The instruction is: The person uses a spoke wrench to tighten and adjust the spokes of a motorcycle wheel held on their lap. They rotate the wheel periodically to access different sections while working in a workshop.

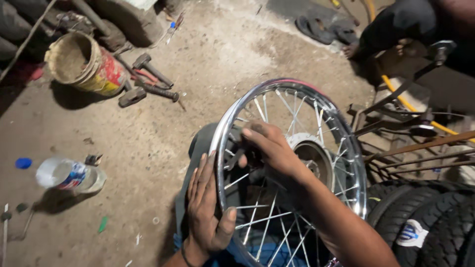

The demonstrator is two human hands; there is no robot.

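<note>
Both hands on a spoked motorcycle wheel [292, 168] stood upright over a dirt floor [148, 133].

Left hand [208, 207] flat against the grey rubber strip [195, 158] outside the chrome rim, thumb hooked over the rim edge. Right hand [269, 148] reaching through the spokes, fingers curled around the strip near the top left of the rim. Black tyres [425, 217] stacked just right of the wheel. Farther left on the floor: a tipped plastic bottle [69, 175], a blue cap [23, 162], a dirty bucket [84, 64] and hammers [148, 81].
</note>
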